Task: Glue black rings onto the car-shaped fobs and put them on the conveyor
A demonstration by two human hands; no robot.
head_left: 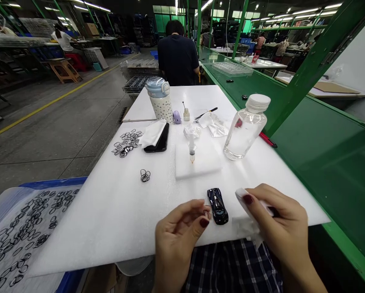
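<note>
A glossy dark toy car [218,206] lies on the white foam-covered table near its front edge. Just left of it is my left hand [182,232], its thumb and fingers curled toward each other around something small that I cannot make out. My right hand [277,219], right of the car, pinches a folded white cloth [242,194] between thumb and fingers. A thin crumpled white piece [248,228] hangs below the right hand. Behind the car, a syringe [192,152] with an amber tip rests on a white foam block [197,167].
A clear bottle [245,128] stands at the right, a spotted tumbler [161,99] at the back. Black rings [145,176] and a phone [158,142] under tissue lie left. A green conveyor [316,150] runs along the right; a person [178,57] sits ahead.
</note>
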